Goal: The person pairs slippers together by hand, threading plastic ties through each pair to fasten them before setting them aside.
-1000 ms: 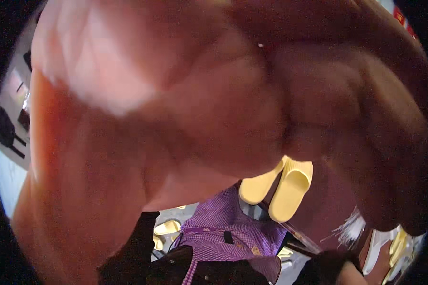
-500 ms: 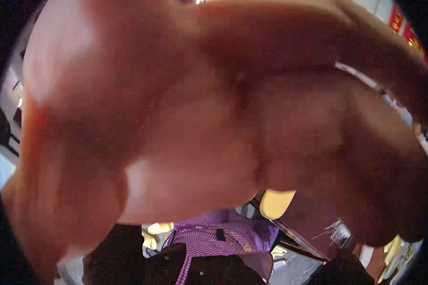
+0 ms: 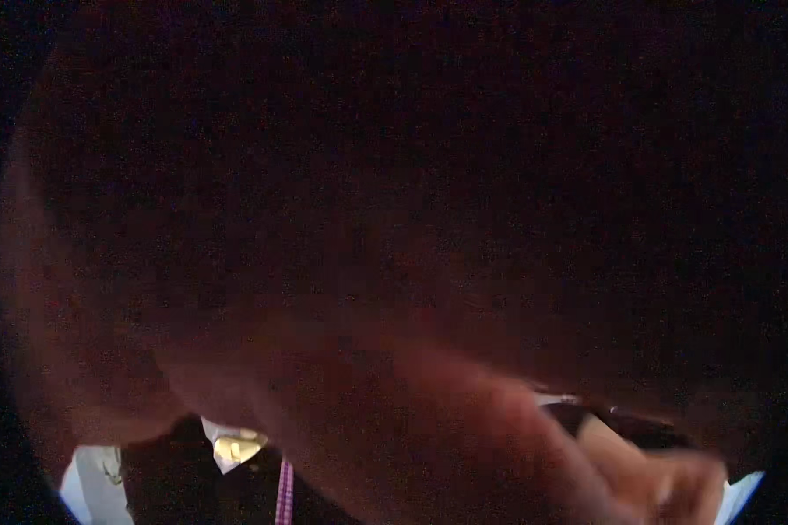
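Note:
A hand very close to the lens, which I take to be my left hand [image 3: 341,394], fills most of the head view as a dark, blurred mass. Its fingers cannot be told apart, so whether it holds anything is hidden. At the lower right, past its reddish edge, part of another hand shows, seemingly my right hand [image 3: 661,486]. It is smeared and cut off by the lower edge. Its fingers look bent, but what lies in or under them cannot be made out.
Below the covering hand shows dark clothing [image 3: 162,472] with a purple checked strap [image 3: 284,494]. Beside it is a small pale yellow object [image 3: 236,448], too little seen to name. Bright patches of background show at both lower corners.
The covering hand has come closer to the lens and darkened the view. The purple checked cloth, yellow pieces and bristles seen before are mostly hidden. Another hand has appeared at the lower right.

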`<move>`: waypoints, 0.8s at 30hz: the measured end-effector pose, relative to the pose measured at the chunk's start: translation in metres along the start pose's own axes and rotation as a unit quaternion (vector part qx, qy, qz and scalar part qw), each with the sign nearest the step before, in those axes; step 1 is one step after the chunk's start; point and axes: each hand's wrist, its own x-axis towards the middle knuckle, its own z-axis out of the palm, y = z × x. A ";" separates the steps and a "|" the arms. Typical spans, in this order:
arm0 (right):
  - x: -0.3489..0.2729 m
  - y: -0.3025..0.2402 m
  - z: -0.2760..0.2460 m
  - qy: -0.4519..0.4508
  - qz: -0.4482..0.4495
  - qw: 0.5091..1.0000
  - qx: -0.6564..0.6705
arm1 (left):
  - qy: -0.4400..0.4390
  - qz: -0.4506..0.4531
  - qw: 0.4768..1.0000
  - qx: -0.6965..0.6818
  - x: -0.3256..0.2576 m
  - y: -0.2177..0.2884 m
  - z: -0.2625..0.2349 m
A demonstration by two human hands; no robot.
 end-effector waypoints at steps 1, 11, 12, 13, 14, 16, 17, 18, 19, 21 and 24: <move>-0.032 0.009 0.021 -0.194 0.119 0.973 0.042 | 0.001 -0.011 1.000 -0.012 -0.004 -0.001 0.001; -0.254 0.013 0.238 -0.491 0.596 0.635 -0.022 | 0.118 -0.114 0.985 0.051 -0.074 0.029 -0.029; -0.253 0.016 0.248 -0.486 0.592 0.641 -0.052 | 0.120 -0.117 0.984 0.065 -0.073 0.035 -0.033; -0.257 0.018 0.253 -0.480 0.594 0.644 -0.047 | 0.120 -0.120 0.982 0.077 -0.072 0.040 -0.037; -0.263 0.020 0.260 -0.486 0.591 0.642 -0.052 | 0.121 -0.122 0.981 0.094 -0.067 0.049 -0.042; -0.274 0.028 0.269 -0.497 0.588 0.634 -0.072 | 0.118 -0.126 0.978 0.118 -0.056 0.060 -0.053; -0.275 0.028 0.272 -0.495 0.586 0.638 -0.062 | 0.124 -0.127 0.975 0.133 -0.052 0.073 -0.049; -0.273 0.028 0.275 -0.483 0.570 0.661 -0.075 | 0.146 -0.156 0.966 0.148 -0.057 0.067 -0.068; -0.272 0.029 0.276 -0.470 0.553 0.682 -0.089 | 0.168 -0.184 0.955 0.160 -0.068 0.050 -0.100; -0.269 0.036 0.268 -0.432 0.564 0.697 -0.100 | 0.244 -0.268 0.916 0.172 -0.101 0.009 -0.156; -0.248 0.073 0.222 -0.460 0.560 0.670 -0.160 | 0.352 -0.421 0.820 0.160 -0.155 -0.057 -0.225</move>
